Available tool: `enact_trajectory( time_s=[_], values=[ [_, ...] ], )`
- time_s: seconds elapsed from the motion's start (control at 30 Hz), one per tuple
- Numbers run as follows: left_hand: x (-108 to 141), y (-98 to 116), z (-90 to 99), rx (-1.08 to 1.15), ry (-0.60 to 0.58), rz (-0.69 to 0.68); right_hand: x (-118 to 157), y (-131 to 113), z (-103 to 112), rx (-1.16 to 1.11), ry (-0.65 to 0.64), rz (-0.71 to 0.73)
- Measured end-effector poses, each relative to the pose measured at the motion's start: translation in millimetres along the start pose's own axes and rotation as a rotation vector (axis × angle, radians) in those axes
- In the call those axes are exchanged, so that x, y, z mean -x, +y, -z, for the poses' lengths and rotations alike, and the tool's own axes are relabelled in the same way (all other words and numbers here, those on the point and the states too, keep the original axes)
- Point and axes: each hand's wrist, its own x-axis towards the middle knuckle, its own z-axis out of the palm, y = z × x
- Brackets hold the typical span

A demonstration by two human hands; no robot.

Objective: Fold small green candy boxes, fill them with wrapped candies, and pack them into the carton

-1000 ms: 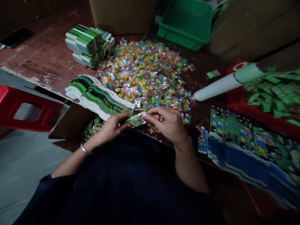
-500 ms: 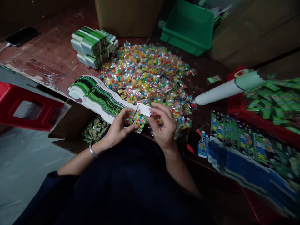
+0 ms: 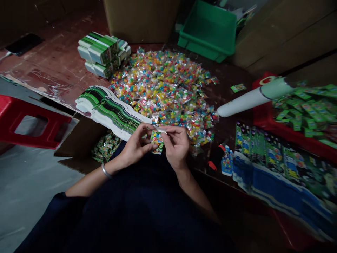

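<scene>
A small printed green candy box (image 3: 157,140) is held between my two hands, its white flap at the top end. My left hand (image 3: 138,144) grips the box's left side, thumb across the printed front. With thumb and fingers, my right hand (image 3: 177,143) pinches the white flap and upper right edge. Just beyond my fingers spreads a heap of clear packets of colourful candies (image 3: 168,88). Left of it lies a fanned row of flat green-and-white cartons (image 3: 110,110). Whether anything is inside the held box is hidden.
An open cardboard box (image 3: 76,140) of small filled packs stands at the left. Banded carton stacks (image 3: 97,52), a green bin (image 3: 207,31), a white tube (image 3: 242,102), a red crate (image 3: 265,123), a cutter (image 3: 217,156) and printed sheets (image 3: 284,175) surround the heap.
My right hand has moved left and closed in on the box's top. The white flap, upright and wide before, is now folded down flatter under my fingers.
</scene>
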Motion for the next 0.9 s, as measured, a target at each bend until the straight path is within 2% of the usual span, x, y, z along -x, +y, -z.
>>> enact_trajectory(
  time_s=[0.07,0.13,0.3,0.37,0.53,0.77,0.83,0.9],
  values=[
    [1,2,-0.9,0.017,0.022,0.007,-4,-4,0,-0.018,-0.008,0.008],
    [2,2,-0.5,-0.016,0.030,-0.006,-9,-9,1,-0.033,-0.069,-0.011],
    [4,1,7.1,-0.261,0.019,-0.119,-26,-18,13,-0.048,-0.205,-0.252],
    [5,2,11.2,-0.349,-0.019,-0.150,-33,-19,18,-0.034,-0.243,-0.289],
    [7,6,17.3,-0.384,-0.100,-0.155,-41,-22,21,-0.009,-0.281,-0.248],
    [6,3,16.0,-0.239,-0.053,-0.055,-29,-25,17,0.085,-0.291,-0.028],
    [7,14,23.9,-0.256,-0.069,-0.033,-25,-22,18,0.092,-0.346,-0.026],
    [12,34,41.5,-0.357,-0.098,0.012,-22,-16,19,0.107,-0.400,-0.034]
  ],
)
